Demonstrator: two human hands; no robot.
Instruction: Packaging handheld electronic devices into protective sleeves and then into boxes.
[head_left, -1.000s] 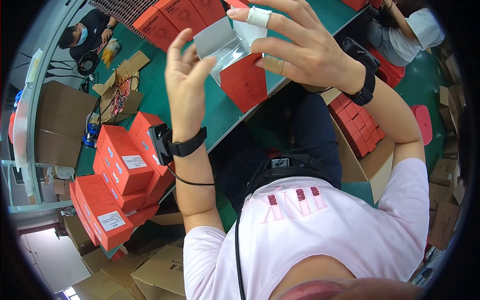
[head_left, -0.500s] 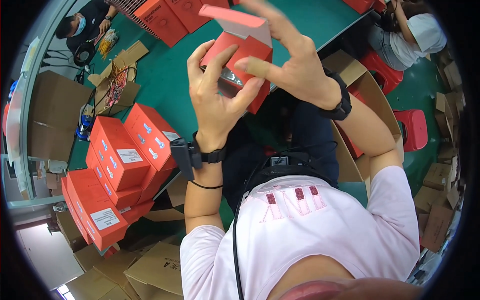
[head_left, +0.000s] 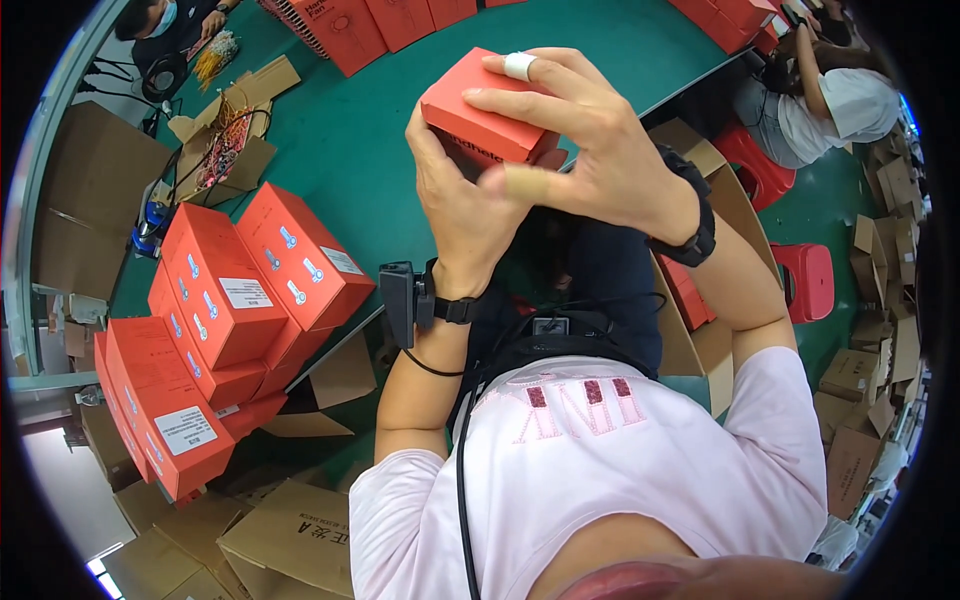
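A small red cardboard box (head_left: 478, 92) is held up above the green table, its lid end toward me and lying flat. Wrapped round its left side and underside is my left hand (head_left: 455, 210), the fingers partly hidden behind it. My right hand (head_left: 610, 135) rests its fingers, one wearing a white bandage, across the top flap. The right thumb, bound with a tan plaster and blurred, curls in front of the box near the left thumb. What the box contains is hidden.
Stacked red boxes (head_left: 215, 290) stand on my left. Beyond them is an open carton of cords (head_left: 225, 140). More red boxes (head_left: 340, 30) line the far side of the green table (head_left: 340, 130). An open carton (head_left: 715, 340) and red stools (head_left: 805, 280) are at right; two people sit farther off.
The raised flap is now folded down over the box's top. My right hand has come down from beside the flap onto it, and the box is tilted differently in my left hand.
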